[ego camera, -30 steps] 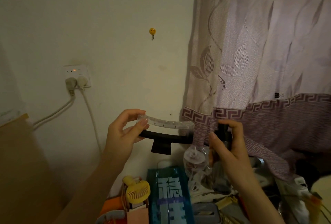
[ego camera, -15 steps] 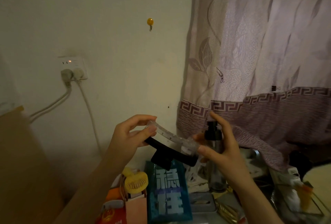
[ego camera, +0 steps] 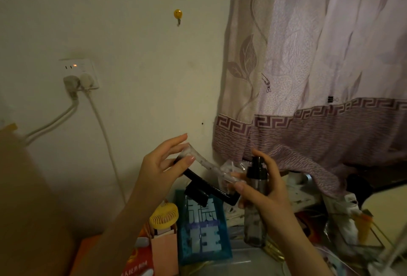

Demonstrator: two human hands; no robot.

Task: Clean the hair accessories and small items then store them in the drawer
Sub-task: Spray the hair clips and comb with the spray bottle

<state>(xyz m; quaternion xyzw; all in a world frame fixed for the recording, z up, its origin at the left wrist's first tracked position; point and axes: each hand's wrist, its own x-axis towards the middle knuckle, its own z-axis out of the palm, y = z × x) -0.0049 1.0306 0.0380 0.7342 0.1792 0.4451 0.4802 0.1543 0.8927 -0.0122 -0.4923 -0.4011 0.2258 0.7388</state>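
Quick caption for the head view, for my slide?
Left hand holds a hair clip while right hand grips a spray bottle beside it.

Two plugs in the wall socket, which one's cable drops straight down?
The right plug: its cable runs straight down the wall; the left plug's curves off leftward.

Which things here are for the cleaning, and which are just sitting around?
For the cleaning:
hair clip, held by the left hand
spray bottle, held by the right hand

Just sitting around:
yellow fan
blue packet
wall hook
curtain
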